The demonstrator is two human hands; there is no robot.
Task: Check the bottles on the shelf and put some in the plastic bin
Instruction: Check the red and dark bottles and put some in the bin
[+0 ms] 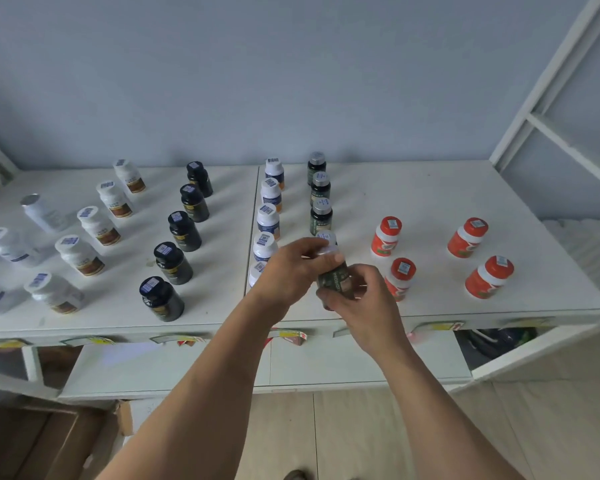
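Observation:
I hold a dark green bottle (336,280) with a silver cap above the front of the white shelf (430,202). My right hand (364,303) grips its body from below. My left hand (291,271) is closed around its cap end. The bottle is tilted, its cap pointing away from me. Behind it three more dark green bottles (321,216) stand in a column. White bottles with blue labels (268,220) form a column just to the left, the nearest partly hidden by my left hand. No plastic bin is visible.
Several black bottles (184,230) and white bottles with brown labels (97,225) stand in columns on the left half. Several red bottles (466,237) stand on the right. A lower shelf (222,368) juts out below, with cardboard boxes (49,441) on the floor. White frame posts (548,98) rise at right.

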